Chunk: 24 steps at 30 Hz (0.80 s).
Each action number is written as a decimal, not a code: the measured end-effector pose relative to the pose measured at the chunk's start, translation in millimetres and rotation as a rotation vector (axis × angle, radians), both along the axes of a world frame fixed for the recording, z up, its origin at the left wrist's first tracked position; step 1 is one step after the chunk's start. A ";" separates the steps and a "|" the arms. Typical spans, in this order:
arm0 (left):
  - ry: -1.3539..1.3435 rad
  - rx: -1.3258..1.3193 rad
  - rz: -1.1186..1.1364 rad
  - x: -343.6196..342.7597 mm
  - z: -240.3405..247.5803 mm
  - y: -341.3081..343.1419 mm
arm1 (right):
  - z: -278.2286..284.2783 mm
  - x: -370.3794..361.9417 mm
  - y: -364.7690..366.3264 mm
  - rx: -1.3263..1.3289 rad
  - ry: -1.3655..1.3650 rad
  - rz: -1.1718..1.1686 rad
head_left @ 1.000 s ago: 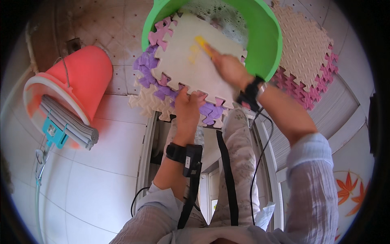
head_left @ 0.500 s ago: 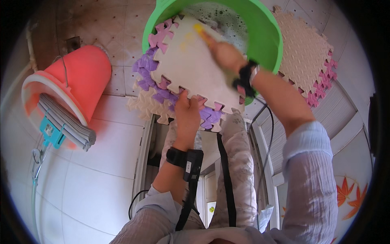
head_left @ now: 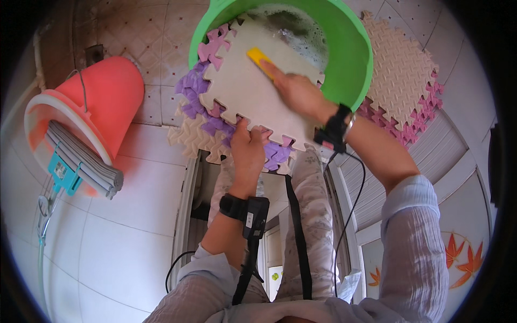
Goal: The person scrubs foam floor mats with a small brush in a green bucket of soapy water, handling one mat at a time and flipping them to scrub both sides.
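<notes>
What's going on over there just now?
A person is working with both bare hands on a cream foam mat tile with jigsaw edges. The right hand grips a yellow oblong hand tool at the tile's smooth face; the left hand holds its near edge. Beneath it are purple foam pieces, and the tile reaches into a round green plastic tub with suds. A coral-red bucket is off to the left.

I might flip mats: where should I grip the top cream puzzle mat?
Probably the tabbed near edge of the top cream puzzle mat, beside the left hand, from the wearer's side: the far edge lies over soapy water in the green tub.
</notes>
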<state>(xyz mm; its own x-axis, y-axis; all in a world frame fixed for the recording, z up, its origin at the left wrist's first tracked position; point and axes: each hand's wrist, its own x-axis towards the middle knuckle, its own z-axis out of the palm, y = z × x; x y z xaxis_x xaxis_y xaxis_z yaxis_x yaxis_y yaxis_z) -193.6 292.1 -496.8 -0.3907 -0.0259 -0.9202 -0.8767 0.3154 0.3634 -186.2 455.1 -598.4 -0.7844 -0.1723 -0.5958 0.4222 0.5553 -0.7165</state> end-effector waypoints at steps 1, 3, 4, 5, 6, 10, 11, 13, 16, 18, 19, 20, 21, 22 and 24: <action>0.010 0.005 -0.012 0.1 1.9 2.4 | -14.0 -10.5 10.7 0.093 -0.076 -0.001; -0.008 0.043 0.011 7.9 -1.9 8.8 | -58.3 -21.4 32.7 0.256 -0.077 -0.029; -0.015 0.083 0.040 9.6 -4.5 16.2 | -77.4 -33.5 52.9 0.286 -0.091 -0.022; -0.001 0.071 0.034 3.2 -2.7 13.3 | -83.8 -44.8 48.2 0.274 -0.078 -0.029; -0.008 0.090 0.036 4.5 -2.0 13.5 | -83.9 -45.3 44.7 0.277 -0.034 -0.075; -0.013 0.051 0.054 -1.9 -0.2 -5.7 | -7.7 -24.9 -2.9 0.015 -0.137 -0.098; -0.010 0.060 0.060 -4.5 -0.2 -8.0 | 18.3 -4.2 -9.7 -0.037 -0.082 -0.060; -0.035 0.094 -0.001 4.0 -7.5 -8.6 | 70.0 37.1 -12.7 -0.221 -0.113 -0.027; -0.098 0.061 0.141 0.7 -1.6 4.6 | 100.1 65.3 -5.7 -0.078 -0.018 0.055; -0.104 0.064 0.095 -4.3 0.4 0.9 | 82.0 61.5 1.2 0.041 -0.137 0.111; -0.116 0.065 0.047 -6.3 0.9 -1.8 | 60.7 52.4 5.0 0.166 -0.222 0.168; -0.123 0.069 0.050 -3.5 0.0 0.5 | 42.1 43.8 12.5 0.255 -0.258 0.133; -0.122 0.088 0.075 -2.1 0.7 6.5 | 19.6 36.3 23.8 0.283 -0.392 0.077; -0.118 0.108 0.099 -1.2 0.5 13.1 | -11.6 42.4 32.3 0.435 -0.372 0.062; -0.103 0.113 0.100 0.3 -2.0 14.7 | -34.7 32.7 39.3 0.472 -0.403 0.001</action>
<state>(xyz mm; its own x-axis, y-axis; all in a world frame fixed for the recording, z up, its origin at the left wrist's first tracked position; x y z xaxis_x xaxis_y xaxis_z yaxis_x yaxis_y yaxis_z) -193.4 306.8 -498.8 -0.2948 0.0462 -0.9545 -0.9360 0.1870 0.2981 -153.5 494.4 -633.0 -0.4819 0.1817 -0.8572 0.6080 0.7738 -0.1778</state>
